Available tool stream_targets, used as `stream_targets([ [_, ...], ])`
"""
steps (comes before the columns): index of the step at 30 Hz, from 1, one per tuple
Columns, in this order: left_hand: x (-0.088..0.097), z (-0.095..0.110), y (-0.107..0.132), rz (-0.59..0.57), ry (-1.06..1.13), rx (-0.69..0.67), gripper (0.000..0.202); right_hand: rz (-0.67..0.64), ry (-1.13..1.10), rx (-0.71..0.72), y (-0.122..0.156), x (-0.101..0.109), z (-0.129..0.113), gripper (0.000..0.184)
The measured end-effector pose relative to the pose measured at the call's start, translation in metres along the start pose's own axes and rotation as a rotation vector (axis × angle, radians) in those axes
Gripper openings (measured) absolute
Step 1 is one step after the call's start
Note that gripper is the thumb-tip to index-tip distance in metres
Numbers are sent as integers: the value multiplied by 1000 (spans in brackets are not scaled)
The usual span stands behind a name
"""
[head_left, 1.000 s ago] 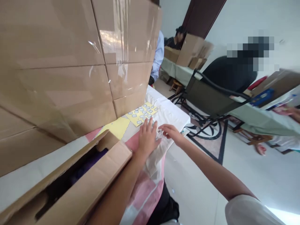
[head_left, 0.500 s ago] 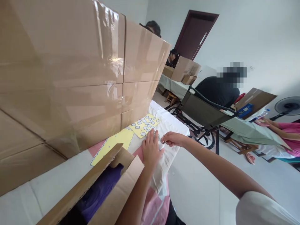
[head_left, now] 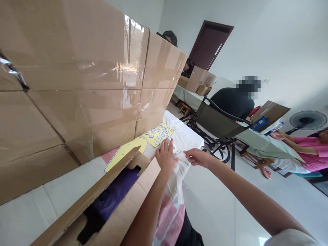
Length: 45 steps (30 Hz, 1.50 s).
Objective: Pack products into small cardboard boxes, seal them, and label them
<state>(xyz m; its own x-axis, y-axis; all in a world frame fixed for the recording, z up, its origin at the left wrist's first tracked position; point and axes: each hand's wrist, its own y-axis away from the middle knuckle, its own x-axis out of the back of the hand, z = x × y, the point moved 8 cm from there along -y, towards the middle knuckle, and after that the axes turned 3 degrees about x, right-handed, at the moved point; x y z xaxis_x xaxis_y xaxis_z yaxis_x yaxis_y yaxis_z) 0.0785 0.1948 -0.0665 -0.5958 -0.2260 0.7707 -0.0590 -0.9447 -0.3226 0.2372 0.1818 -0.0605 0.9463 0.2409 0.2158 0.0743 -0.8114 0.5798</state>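
i am watching a wall of taped cartons [head_left: 102,68] that is standing along the far side of the cloth-covered surface [head_left: 28,213]. nearer, an open cardboard box [head_left: 139,186] is sitting slantwise, purple material [head_left: 119,196] showing inside it. between box and wall, a yellow cutout [head_left: 132,150] is lying flat, its long axis running along the wall's foot. just beyond its far end, a yellow sheet [head_left: 159,134] is lying with many pale patches on it. my left hand [head_left: 166,153] is resting palm down just beside that sheet, fingers straight and a little spread. my right hand [head_left: 194,157] is hanging apart from it over the surface's near edge, fingers curled narrow; i cannot tell whether they are pinching anything. smallest, a white piece [head_left: 177,153] is showing right at the left thumb, in the gap between my hands. i am judging it to be very light, thin and easily bent or creased, so a gentle fingertip pinch at its free end is seeming best. its long axis is apparently running from the thumb toward the right fingertips, though it is looking too small for certainty.
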Motion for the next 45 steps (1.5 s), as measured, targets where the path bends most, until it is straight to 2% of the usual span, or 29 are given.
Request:
stream_targets([
  [7,-4,-2,1,20,-28,16,88,36,24,1,31,-1,11,44],
  [18,-4,-2,3,110,-64,-31,89,26,-25,39,37,-7,22,50],
  [25,-6,-2,3,104,-64,-53,88,75,-45,51,41,3,25,48],
  [38,-3,1,5,51,-45,-36,90,94,-96,92,67,16,46,44],
  [45,-3,2,5,59,-43,-48,91,118,-169,102,91,37,77,42],
])
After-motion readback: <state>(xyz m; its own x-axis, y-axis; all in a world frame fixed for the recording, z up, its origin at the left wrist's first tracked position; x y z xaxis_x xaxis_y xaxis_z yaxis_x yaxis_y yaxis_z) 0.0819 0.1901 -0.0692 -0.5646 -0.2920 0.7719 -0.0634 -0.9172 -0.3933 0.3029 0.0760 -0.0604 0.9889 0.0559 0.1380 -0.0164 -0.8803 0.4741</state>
